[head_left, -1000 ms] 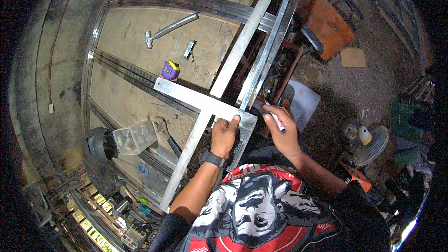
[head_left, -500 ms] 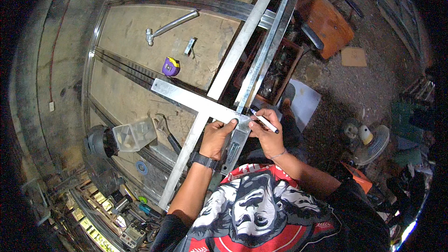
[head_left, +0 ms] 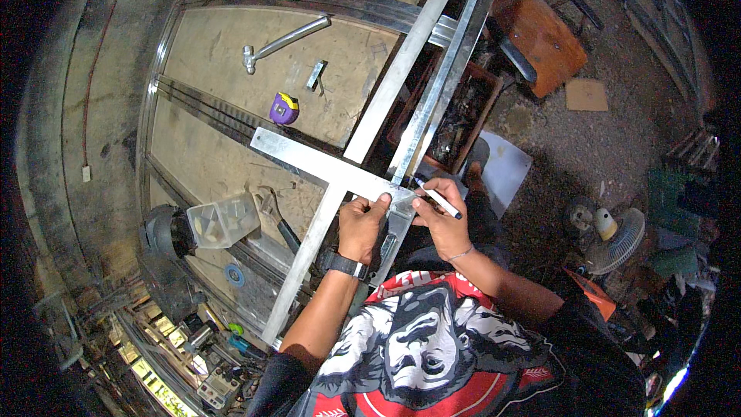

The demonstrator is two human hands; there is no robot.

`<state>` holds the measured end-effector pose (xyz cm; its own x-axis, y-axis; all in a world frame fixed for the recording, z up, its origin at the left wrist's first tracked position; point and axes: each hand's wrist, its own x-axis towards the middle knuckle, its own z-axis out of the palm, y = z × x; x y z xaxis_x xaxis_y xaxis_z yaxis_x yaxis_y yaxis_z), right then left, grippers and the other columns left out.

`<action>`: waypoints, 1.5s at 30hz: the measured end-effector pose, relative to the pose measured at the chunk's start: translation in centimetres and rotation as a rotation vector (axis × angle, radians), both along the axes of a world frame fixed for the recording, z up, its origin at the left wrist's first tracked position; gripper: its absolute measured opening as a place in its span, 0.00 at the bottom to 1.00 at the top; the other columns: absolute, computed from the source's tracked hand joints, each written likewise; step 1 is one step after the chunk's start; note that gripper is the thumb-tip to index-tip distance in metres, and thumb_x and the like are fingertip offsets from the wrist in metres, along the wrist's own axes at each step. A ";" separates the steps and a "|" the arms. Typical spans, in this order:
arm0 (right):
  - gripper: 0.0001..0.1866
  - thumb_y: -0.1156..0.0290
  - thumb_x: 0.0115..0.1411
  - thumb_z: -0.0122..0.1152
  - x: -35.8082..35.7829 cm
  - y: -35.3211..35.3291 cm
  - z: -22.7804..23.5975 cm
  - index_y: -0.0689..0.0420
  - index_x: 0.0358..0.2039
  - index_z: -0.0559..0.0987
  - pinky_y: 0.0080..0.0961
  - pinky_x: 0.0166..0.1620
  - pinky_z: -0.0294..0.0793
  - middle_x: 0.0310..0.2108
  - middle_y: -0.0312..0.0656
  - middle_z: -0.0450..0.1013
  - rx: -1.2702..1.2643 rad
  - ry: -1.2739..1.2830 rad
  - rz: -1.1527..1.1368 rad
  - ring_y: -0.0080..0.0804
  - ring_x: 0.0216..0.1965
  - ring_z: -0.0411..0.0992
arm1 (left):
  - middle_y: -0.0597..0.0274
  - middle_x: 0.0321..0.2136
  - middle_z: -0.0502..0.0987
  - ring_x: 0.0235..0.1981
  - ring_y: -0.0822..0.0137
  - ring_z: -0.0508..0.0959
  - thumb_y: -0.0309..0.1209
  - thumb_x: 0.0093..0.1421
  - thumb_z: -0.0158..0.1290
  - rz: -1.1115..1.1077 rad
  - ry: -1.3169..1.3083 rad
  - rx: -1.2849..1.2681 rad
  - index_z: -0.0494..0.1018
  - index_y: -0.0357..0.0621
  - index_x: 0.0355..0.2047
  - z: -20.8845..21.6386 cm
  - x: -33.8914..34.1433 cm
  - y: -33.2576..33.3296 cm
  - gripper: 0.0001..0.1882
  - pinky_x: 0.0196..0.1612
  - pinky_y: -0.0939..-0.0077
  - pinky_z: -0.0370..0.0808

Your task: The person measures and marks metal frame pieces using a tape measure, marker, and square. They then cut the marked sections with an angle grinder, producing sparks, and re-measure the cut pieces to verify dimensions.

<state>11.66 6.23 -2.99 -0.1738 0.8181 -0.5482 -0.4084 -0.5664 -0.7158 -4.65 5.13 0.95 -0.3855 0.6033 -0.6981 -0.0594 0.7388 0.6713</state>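
Note:
My left hand grips the near end of a flat silver metal strip, thumb pressed on its top face and fingers curled beneath. That strip lies across a long pale metal bar. In my right hand is a white marker pen with a dark end, held in a pinch. Its tip is beside the strip's end, close to a shiny metal channel; I cannot tell whether it touches. My right thumb and fingers are at the strip's edge.
On the board surface lie a ball-peen hammer, a small metal piece, a purple and yellow tape measure and a claw hammer. A clear plastic box stands left. Beyond the frame are an orange chair and a fan.
My left hand has shifted slightly to the right, with its wrist turned a little. The marker pen stays almost in place in my right hand.

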 end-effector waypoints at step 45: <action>0.17 0.76 0.63 0.67 0.0 -0.2 0.0 0.53 0.49 0.72 0.22 0.37 0.85 0.42 0.34 0.74 -0.037 0.007 0.028 0.21 0.40 0.76 | 0.72 0.24 0.78 0.24 0.80 0.69 0.33 0.69 0.58 -0.084 0.020 0.072 0.81 0.38 0.33 -0.6 -0.1 -0.7 0.11 0.27 0.79 0.64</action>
<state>11.71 6.05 -3.00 -0.2005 0.7922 -0.5764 -0.3966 -0.6036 -0.6916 -4.77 4.43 0.38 -0.3445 0.6823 -0.6448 0.0148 0.6907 0.7230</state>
